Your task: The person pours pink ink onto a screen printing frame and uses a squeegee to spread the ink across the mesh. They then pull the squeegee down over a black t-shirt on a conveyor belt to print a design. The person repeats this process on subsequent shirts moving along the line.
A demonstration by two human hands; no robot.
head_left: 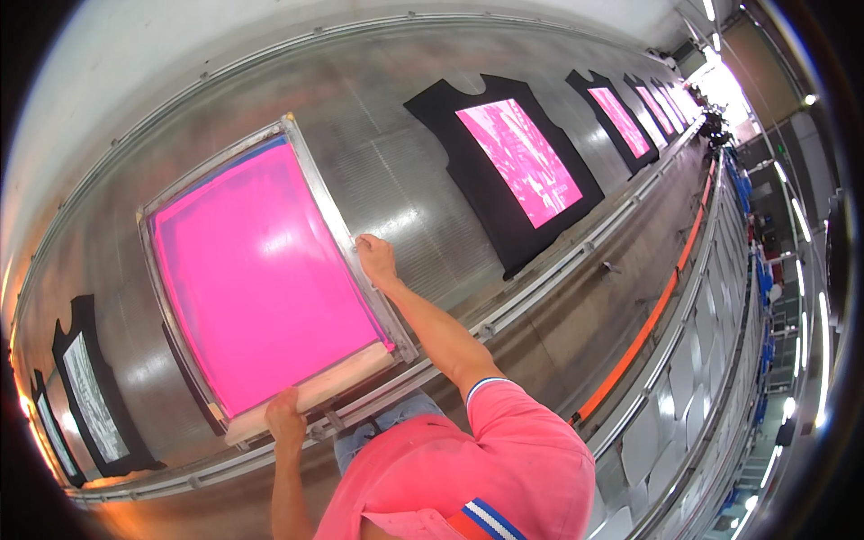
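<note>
In front of me a metal-framed printing screen (315, 193) lies over the long metal table, its mesh covered in bright pink ink (261, 261). A squeegee with a pale wooden handle (337, 378) rests across the near end of the screen. My left hand (286, 416) is closed round the left part of that handle. Farther up, my right hand (376, 259) is curled over the right rail of the screen frame. A dark cloth edge (183, 364) shows past the screen's left side; the rest is hidden beneath.
To the right a black shirt (477, 171) with a pink print lies flat, with more printed shirts (621, 121) beyond. Black shirts with grey-white prints (94, 396) lie at left. A metal rail (549, 279) runs along the near table edge. An orange strip (643, 337) crosses behind my right side.
</note>
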